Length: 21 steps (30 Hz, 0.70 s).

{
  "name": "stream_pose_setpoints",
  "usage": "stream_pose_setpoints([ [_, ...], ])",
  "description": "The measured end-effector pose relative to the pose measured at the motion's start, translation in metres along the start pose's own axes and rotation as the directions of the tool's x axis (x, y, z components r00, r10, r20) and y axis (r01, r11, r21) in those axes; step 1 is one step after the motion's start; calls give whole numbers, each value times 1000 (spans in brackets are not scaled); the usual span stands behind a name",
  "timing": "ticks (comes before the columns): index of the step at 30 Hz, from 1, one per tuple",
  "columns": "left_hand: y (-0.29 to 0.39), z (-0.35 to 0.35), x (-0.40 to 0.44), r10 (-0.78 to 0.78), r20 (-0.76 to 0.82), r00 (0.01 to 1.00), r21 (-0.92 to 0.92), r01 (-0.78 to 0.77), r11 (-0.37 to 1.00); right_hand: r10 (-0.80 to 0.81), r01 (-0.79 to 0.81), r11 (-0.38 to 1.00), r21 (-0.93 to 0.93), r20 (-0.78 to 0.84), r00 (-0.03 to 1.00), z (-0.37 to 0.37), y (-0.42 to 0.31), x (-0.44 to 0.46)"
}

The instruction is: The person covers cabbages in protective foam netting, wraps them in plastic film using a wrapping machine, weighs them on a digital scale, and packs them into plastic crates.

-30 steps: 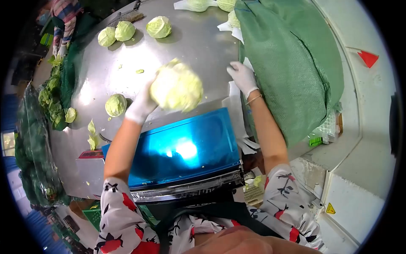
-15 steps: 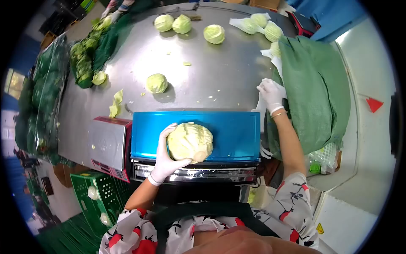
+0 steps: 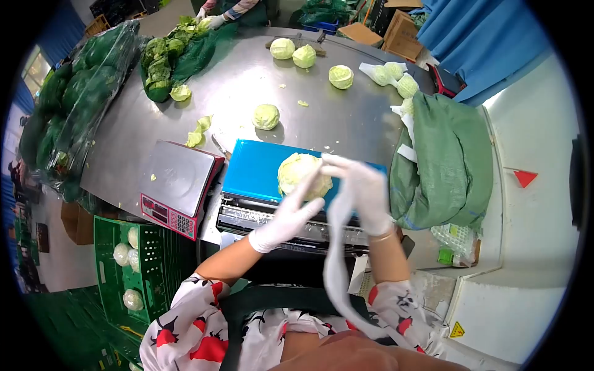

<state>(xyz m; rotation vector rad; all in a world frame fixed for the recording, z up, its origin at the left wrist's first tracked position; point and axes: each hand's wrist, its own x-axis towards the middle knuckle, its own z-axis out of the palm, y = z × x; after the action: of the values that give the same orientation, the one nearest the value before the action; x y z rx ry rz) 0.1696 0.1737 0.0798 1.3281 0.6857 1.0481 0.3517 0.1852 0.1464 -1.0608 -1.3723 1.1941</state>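
A pale green cabbage [image 3: 300, 172] sits on the blue top of a wrapping machine [image 3: 253, 167]. In a white glove, my left hand [image 3: 288, 217] reaches across the cabbage's near side, thumb and fingers apart; whether it presses on the cabbage cannot be told. My gloved right hand [image 3: 367, 196] is at the cabbage's right, its fingertips close to the left hand's. A long white foam net sleeve [image 3: 336, 269], smeared by motion, hangs from my right hand toward my chest.
A red scale [image 3: 176, 179] stands to the left, above a green crate [image 3: 124, 272] of wrapped cabbages. A green sack [image 3: 448, 161] is at the right. Loose cabbages [image 3: 266, 116] and net-covered ones [image 3: 407, 85] lie on the steel table. Another person's gloved hands [image 3: 216, 21] handle greens at the far left.
My right hand has come from beside the sack to the cabbage, bringing a white foam net sleeve. My left hand has loosened from around the cabbage. The view has shifted.
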Motion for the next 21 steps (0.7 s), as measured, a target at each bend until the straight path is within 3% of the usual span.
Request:
stream_pose_setpoints([
  [1,6,6,-6,5,64,998,-95,1,996,-388,366,812,-454,49,920,17,22,-1],
  [2,12,10,-12,14,131,991,-187,11,982,-492,471,412,-780,245,835,28,26,-7],
  [3,2,6,-24,-158,201,967,-328,219,919,-499,445,371,-815,229,836,37,34,-12],
  [4,2,2,-28,-130,191,973,-255,177,951,-505,416,331,-847,213,836,42,43,-16],
  [6,11,-4,-37,-202,196,960,-369,263,892,-556,332,166,-928,190,809,46,47,-27],
  [7,19,-1,-42,-190,97,977,-363,213,907,-467,228,166,-960,127,875,50,43,-33],
  [8,21,-5,-47,-161,103,982,-276,183,943,-375,122,155,-980,56,925,53,35,-39],
  [9,23,-11,-53,-174,92,980,-223,191,956,-369,68,437,-897,-110,923,59,19,-49],
  [10,24,-17,-60,-190,83,978,-170,202,965,-334,60,556,-829,-157,929,57,2,-56],
  [11,28,-19,-60,-58,73,996,-73,63,995,-299,51,665,-745,-203,932,56,-15,-64],
  [12,22,-28,-65,-116,137,984,-221,144,965,91,-84,994,65,-102,991,49,11,-68],
  [13,18,-35,-69,-135,183,974,-441,204,874,465,-295,535,792,15,885,42,38,-73],
  [14,16,-40,-70,-138,227,964,-632,254,732,467,-311,456,834,73,881,49,38,-84],
  [16,21,-45,-71,-178,189,966,-806,256,535,466,-350,288,891,189,864,64,38,-107],
  [17,22,-50,-73,-195,227,954,-823,295,485,246,-334,856,394,256,935,59,77,-126],
  [19,29,-54,-77,-242,375,895,-806,443,392,135,-540,509,670,557,819,61,56,-138],
  [20,35,-46,-87,-479,283,831,-691,524,498,127,-470,680,564,541,832,46,49,-130],
  [21,15,-50,-95,-421,467,778,-360,601,713,118,-381,819,429,524,844,31,41,-123],
])
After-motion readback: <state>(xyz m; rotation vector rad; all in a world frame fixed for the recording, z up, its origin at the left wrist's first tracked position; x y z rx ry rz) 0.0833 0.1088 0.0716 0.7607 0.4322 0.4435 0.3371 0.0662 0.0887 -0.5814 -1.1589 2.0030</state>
